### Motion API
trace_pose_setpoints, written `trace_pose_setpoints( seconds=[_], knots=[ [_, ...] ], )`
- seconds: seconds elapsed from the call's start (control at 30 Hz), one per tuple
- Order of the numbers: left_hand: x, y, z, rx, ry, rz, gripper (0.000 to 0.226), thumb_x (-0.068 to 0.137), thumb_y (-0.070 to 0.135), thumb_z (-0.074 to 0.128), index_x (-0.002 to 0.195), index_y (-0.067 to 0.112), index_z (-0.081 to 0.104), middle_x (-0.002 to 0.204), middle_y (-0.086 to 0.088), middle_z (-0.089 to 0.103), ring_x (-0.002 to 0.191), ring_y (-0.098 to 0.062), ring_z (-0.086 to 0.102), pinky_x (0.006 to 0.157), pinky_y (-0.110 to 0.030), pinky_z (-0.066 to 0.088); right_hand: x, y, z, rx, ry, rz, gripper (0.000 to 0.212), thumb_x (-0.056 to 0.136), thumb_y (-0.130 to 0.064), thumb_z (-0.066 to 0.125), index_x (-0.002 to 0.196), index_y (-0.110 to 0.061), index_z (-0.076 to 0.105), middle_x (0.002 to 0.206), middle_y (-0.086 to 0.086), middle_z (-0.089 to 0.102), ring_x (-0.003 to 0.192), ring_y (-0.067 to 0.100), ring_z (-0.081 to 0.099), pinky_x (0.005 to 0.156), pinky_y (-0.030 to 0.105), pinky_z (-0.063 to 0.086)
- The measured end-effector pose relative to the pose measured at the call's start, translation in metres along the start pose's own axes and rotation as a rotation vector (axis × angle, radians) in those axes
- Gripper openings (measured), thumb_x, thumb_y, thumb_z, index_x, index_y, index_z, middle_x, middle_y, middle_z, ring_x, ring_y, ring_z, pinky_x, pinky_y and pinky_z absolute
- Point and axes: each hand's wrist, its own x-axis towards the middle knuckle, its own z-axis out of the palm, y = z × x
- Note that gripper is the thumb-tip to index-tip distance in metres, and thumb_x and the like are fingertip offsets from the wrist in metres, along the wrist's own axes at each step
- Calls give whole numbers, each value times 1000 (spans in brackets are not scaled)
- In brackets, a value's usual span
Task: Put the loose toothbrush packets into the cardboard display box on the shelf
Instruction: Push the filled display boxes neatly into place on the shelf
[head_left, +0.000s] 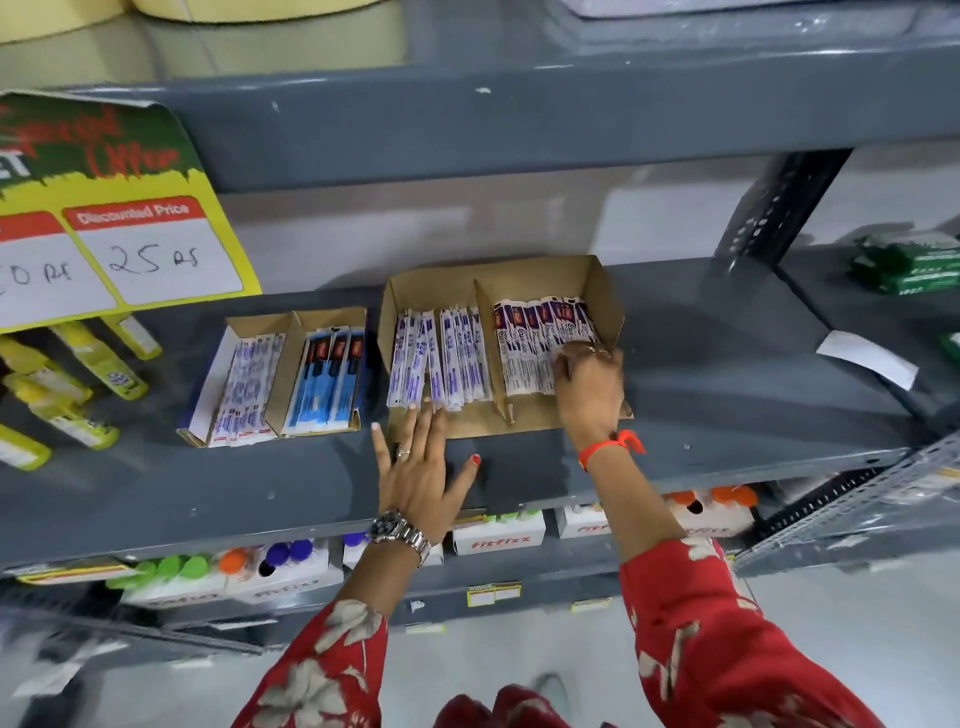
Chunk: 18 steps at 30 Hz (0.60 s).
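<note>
Nearest, our left hand (418, 467) lies flat and spread on the grey shelf (701, 364), fingertips touching the near edge of the cardboard display box (605, 291). Farther right, our right hand (589, 384) curls onto the toothbrush packets (535, 343) in the box's right compartment; we cannot tell its grip.

Grey metal shelving (519, 124) fills the frame, with a perforated upright (779, 202) at upper right. A pale wall (415, 234) shows behind; light floor (519, 654) lies along the bottom.
</note>
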Motion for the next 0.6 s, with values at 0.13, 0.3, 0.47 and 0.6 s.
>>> trace_pose_setpoints(
  seconds=[0.13, 0.3, 0.47, 0.6],
  knots=[
    [22, 10, -7, 32, -6, 17, 93, 73, 72, 8, 141, 9, 15, 151, -8, 15, 139, -21, 10, 106, -43, -23, -10, 6, 14, -83, -81, -94, 49, 89, -40, 34, 123, -11, 53, 133, 16, 54, 123, 38, 43, 99, 47, 40],
    [48, 24, 1, 14, -126, 21, 99, 68, 76, 8, 142, 10, 10, 153, -8, 12, 139, -20, 9, 112, -51, -4, -13, 9, 23, -158, -169, -123, 66, 86, -51, 17, 138, -15, 37, 148, 16, 36, 137, 36, 29, 112, 58, 21],
    [51, 38, 7, -36, -134, 86, 83, 83, 63, 34, 142, 11, 9, 153, -7, 11, 139, -17, 9, 111, -51, -7, -12, 11, 28, -192, -197, -123, 61, 90, -51, 22, 141, -18, 32, 151, 17, 31, 140, 35, 25, 112, 58, 19],
    [52, 42, 11, -54, -122, 128, 86, 73, 66, 18, 142, 14, 15, 152, -6, 18, 139, -21, 10, 107, -53, -12, -10, 12, 32, -222, -214, -134, 58, 92, -51, 23, 141, -21, 32, 152, 17, 30, 140, 35, 24, 112, 59, 17]
  ],
)
